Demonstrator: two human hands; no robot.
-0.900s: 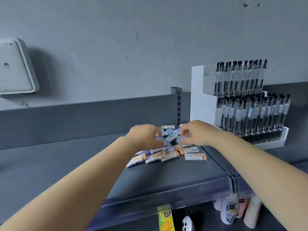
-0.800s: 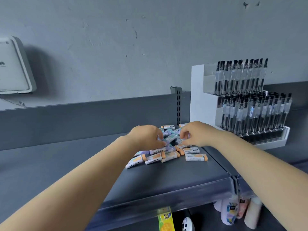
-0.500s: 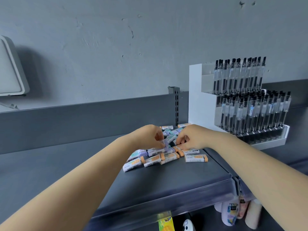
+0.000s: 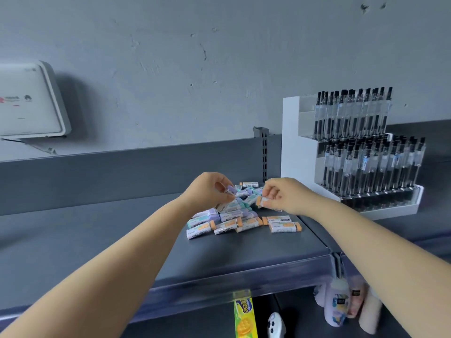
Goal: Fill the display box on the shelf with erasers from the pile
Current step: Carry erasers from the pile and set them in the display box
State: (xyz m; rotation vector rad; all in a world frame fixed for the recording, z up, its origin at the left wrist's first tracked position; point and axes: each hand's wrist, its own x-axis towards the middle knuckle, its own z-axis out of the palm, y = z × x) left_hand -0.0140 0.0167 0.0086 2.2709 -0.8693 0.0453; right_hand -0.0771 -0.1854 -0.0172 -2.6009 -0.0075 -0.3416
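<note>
Item: loose pile of small paper-sleeved erasers (image 4: pixel 234 220), on dark grey metal shelf (image 4: pixel 244 254). I see left hand (image 4: pixel 207 191) grip pinching purple-ended eraser (image 4: pixel 230 190); right hand (image 4: pixel 283 193) grip pinching orange-ended eraser (image 4: pixel 262 202), both above pile.

We see the shelf (image 4: pixel 244 254) is dark grey, wall (image 4: pixel 219 69) lighter grey. Erasers (image 4: pixel 234 220) below both hands: white sleeves with black barcodes, orange, purple or mint ends. Left hand (image 4: pixel 210 191) pinches a purple-ended eraser (image 4: pixel 230 190); right hand (image 4: pixel 283 193) holds an orange-ended one (image 4: pixel 262 202). Right of the right hand: white pen rack (image 4: pixel 292 152), clear pens (image 4: pixel 366 154) with black caps.
</note>
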